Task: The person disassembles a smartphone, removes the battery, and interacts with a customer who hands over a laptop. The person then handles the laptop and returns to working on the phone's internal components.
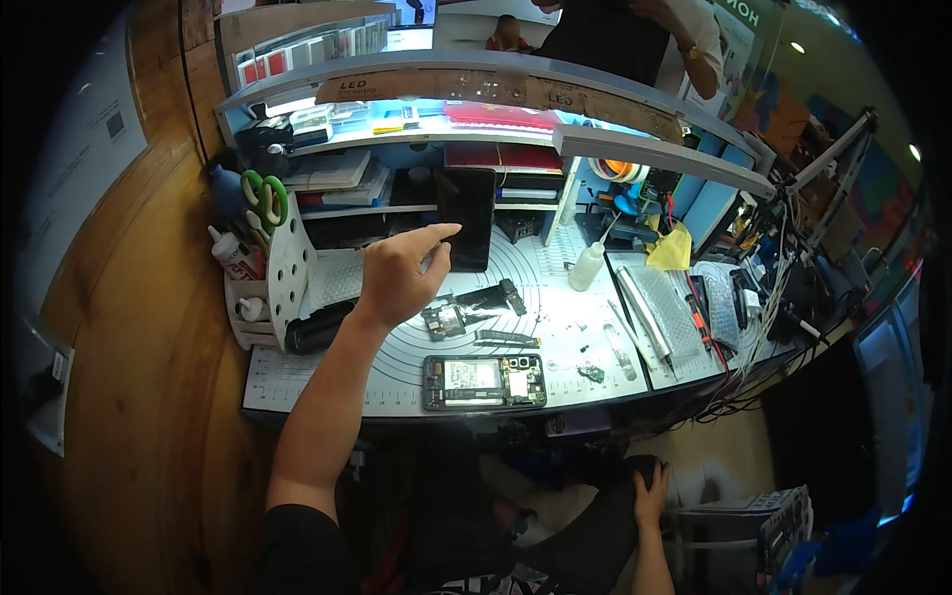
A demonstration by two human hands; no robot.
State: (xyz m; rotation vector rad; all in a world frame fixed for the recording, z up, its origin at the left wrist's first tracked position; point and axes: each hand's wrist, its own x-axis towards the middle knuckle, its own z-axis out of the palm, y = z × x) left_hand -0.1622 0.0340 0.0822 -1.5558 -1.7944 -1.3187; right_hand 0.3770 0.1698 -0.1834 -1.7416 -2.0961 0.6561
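Observation:
My left hand reaches over the mat, index finger stretched out and the other fingers curled, holding nothing. Its fingertip meets the dark screen of an upright black tablet or phone; whether it truly touches I cannot tell. Below the hand lie dark phone parts with a small board and camera module. A thin dark strip lies nearer me. At the mat's front edge rests an opened phone, its insides facing up. My right hand lies on my knee, fingers apart and empty.
Scissors with green handles stand in a white holder at the left. A squeeze bottle, small loose parts and bubble wrap lie to the right, near tangled cables. A lamp bar spans overhead. People stand beyond the shelf.

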